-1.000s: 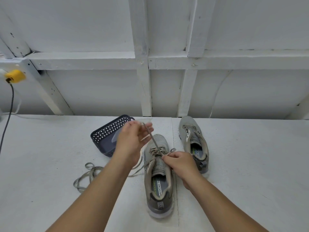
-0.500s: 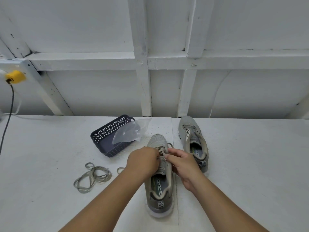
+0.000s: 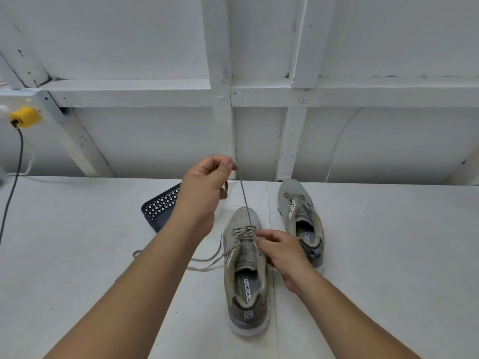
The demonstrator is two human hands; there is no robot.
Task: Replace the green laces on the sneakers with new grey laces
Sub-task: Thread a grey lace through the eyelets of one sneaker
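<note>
One view was all we had, from the head camera. Half a second before, both our hands had been bunched together over the eyelets of the near sneaker (image 3: pixel 245 257); by this moment our left hand (image 3: pixel 204 189) had risen well above the toe, pinching a lace (image 3: pixel 245 203) between thumb and curled fingers and drawing it taut up out of the eyelets, its short end dangling below the fingers. Our right hand (image 3: pixel 281 251) stayed low on the shoe's right side, fingers curled and pinching at the lacing to steady it. Loose lengths of lace (image 3: pixel 207 261) trailed off the shoe's left side across the table (image 3: pixel 77 255). We judged that one more crossing had been pulled through and snugged; whether this lace was the new grey one we could not tell by colour. The far sneaker (image 3: pixel 300 221) lay just beside, to the right, only partly laced, so we reckoned much remained. A dark basket (image 3: pixel 160 206) sat behind our left wrist
</note>
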